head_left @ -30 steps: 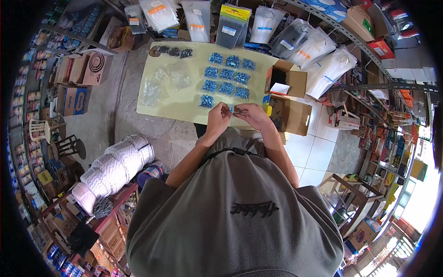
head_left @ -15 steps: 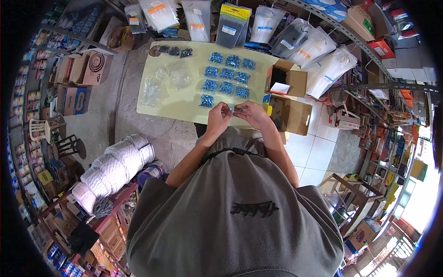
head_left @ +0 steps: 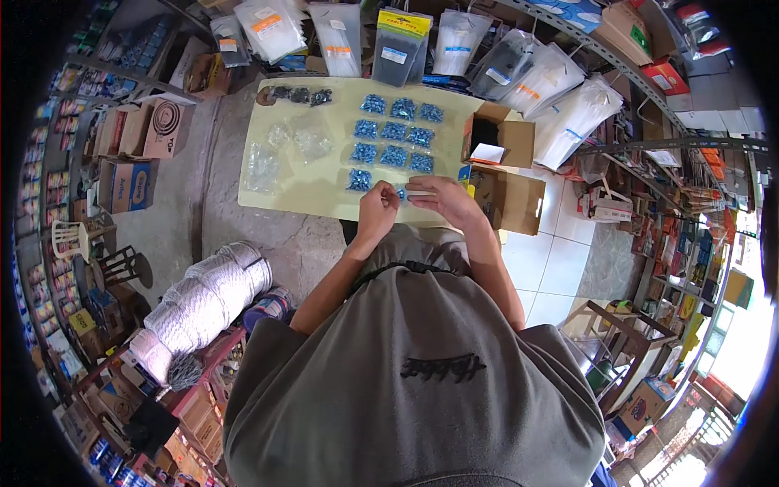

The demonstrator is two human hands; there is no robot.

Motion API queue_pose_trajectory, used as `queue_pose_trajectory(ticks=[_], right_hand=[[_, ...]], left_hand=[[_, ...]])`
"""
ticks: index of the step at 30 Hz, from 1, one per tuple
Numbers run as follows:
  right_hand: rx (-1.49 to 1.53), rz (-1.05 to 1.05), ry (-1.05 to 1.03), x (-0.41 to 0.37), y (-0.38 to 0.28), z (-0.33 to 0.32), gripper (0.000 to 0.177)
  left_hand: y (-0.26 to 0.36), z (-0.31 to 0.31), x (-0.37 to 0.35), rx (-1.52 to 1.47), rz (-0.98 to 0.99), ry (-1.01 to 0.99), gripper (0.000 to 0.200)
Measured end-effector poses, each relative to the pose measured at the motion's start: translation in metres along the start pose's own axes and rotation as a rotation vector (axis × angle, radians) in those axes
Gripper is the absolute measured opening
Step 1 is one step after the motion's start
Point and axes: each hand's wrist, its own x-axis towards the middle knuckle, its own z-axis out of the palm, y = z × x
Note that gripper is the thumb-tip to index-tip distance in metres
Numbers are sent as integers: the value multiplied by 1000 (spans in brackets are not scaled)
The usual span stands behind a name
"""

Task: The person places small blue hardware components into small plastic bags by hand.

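At the table's near edge, my left hand (head_left: 379,213) is closed in a pinch on what looks like a small clear bag with blue pieces (head_left: 402,195) in it. My right hand (head_left: 442,200) is just to its right, fingers stretched toward the bag and slightly apart. Whether those fingers touch the bag is hard to make out. Beyond my hands, several clear bags of small blue pieces (head_left: 393,131) lie in rows on the pale yellow table (head_left: 324,187). The nearest filled bag (head_left: 359,179) is just above my left hand.
Empty-looking clear bags (head_left: 312,136) and dark packets (head_left: 300,96) lie on the table's left part. Two open cardboard boxes (head_left: 523,203) stand at its right edge. Packs of cable ties (head_left: 402,49) hang along the back. A rope roll (head_left: 207,296) is at lower left.
The fingers of my right hand have gone from a pinch beside my left hand to stretched out. More blue shows between the hands. The view has shifted slightly.
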Motion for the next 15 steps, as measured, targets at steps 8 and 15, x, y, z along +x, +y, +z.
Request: queue_pose_trajectory(ticks=[8, 15], right_hand=[[-1024, -391, 536, -34, -18, -91, 25], [-1699, -297, 443, -9, 52, -133, 36]], left_hand=[[-10, -2, 1, -67, 20, -12, 9], [-14, -2, 3, -19, 42, -46, 8]])
